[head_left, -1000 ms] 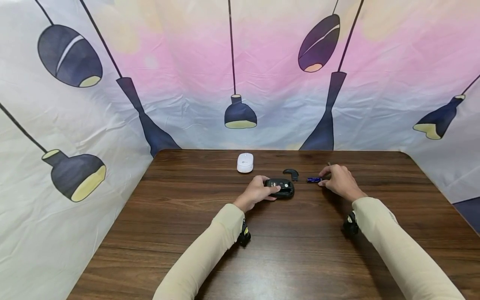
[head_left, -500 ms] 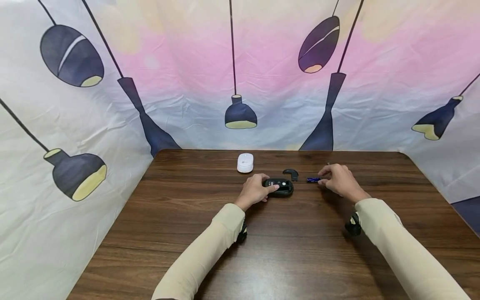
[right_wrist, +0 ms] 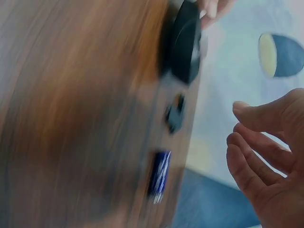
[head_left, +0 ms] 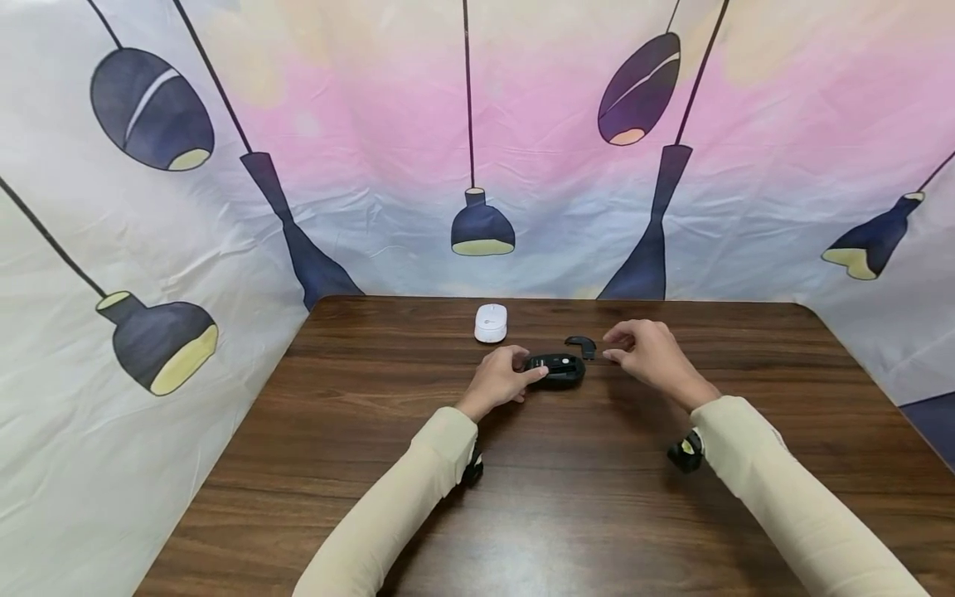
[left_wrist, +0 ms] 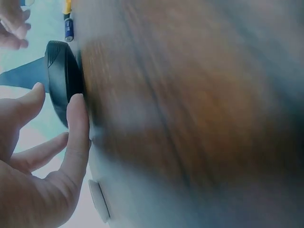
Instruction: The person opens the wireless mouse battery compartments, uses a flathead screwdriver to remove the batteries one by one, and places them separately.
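Note:
A black computer mouse (head_left: 570, 373) lies upside down mid-table, its battery bay uncovered. My left hand (head_left: 494, 381) holds its left end, thumb over the underside and fingers at the far side; the left wrist view shows the mouse body (left_wrist: 59, 76) between the digits. My right hand (head_left: 649, 355) hovers just right of the mouse's loose black cover (head_left: 584, 345), fingers loosely bent with nothing between them. A blue battery (right_wrist: 160, 175) lies on the table in the right wrist view, apart from that hand; the hand hides it in the head view.
A white mouse (head_left: 491, 323) stands behind the left hand, near the far edge of the brown wooden table (head_left: 567, 497). Beyond that edge hangs a cloth backdrop (head_left: 403, 166) printed with lamps.
My right hand has shifted left from the battery's right end toward the loose cover, leaving the battery on the table. The left hand stays at the black mouse, its grip slightly further left.

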